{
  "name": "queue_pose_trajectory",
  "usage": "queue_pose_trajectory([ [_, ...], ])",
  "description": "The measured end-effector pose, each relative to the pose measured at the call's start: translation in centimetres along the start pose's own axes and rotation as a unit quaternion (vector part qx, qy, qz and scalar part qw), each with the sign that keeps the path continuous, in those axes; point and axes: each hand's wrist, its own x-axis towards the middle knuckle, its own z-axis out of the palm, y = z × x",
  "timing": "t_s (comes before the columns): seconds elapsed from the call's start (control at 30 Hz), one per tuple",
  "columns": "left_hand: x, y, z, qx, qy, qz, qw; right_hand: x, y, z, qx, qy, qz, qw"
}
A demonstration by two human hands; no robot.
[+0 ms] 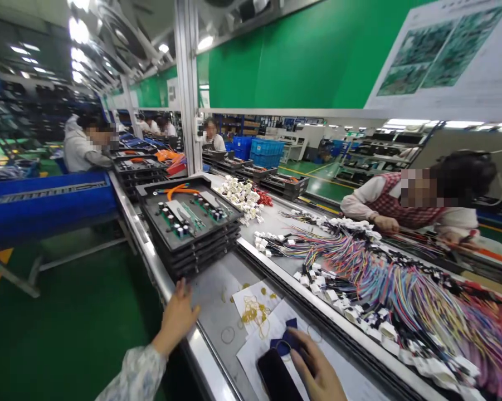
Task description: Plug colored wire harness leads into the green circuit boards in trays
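My left hand (179, 316) rests at the metal edge of the bench (212, 362), its fingers apart and nothing in them, just below a stack of black trays (188, 223). The top tray holds green circuit boards and an orange cable. At the lower middle, my right hand (315, 362) is curved over a dark blue item (281, 344) beside a black phone (276, 376). Its fingertips are near the blue item; whether they grip it is unclear. Yellow rubber bands (254, 312) lie on white papers (246, 356) beyond it.
Bundles of coloured wires (384, 284) with white connectors cover the raised surface on the right. A person in a checked apron (390, 195) works across from me. A blue bin (50, 203) stands at the left, and another person (83, 147) sits farther back.
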Motion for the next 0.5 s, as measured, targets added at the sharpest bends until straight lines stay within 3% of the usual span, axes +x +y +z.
queue_pose_trajectory([
  [0.07,-4.5,1.5,-1.3,-0.035,-0.063,0.099,0.992,1.5,-2.0,-0.4,0.059,-0.03,0.01,0.998],
  [0.13,-7.9,2.3,-4.3,-0.076,-0.111,0.214,0.967,2.6,-4.3,-0.9,0.116,-0.059,0.026,0.991],
  [0.2,-8.9,2.7,-8.5,-0.096,-0.129,0.294,0.942,3.4,-6.6,-1.4,0.179,-0.088,0.056,0.978],
  [0.23,-8.2,2.8,-10.8,-0.098,-0.107,0.305,0.941,3.8,-7.7,-1.6,0.213,-0.101,0.077,0.969],
  [0.3,-4.5,3.0,-15.0,-0.081,-0.019,0.275,0.958,4.7,-9.6,-1.5,0.284,-0.12,0.123,0.943],
  [0.4,4.4,3.1,-19.6,-0.02,0.11,0.17,0.979,6.3,-12.1,-0.3,0.381,-0.122,0.179,0.899],
  [0.5,12.4,2.8,-22.1,0.046,0.101,0.097,0.989,7.7,-14.0,1.5,0.455,-0.098,0.215,0.859],
])
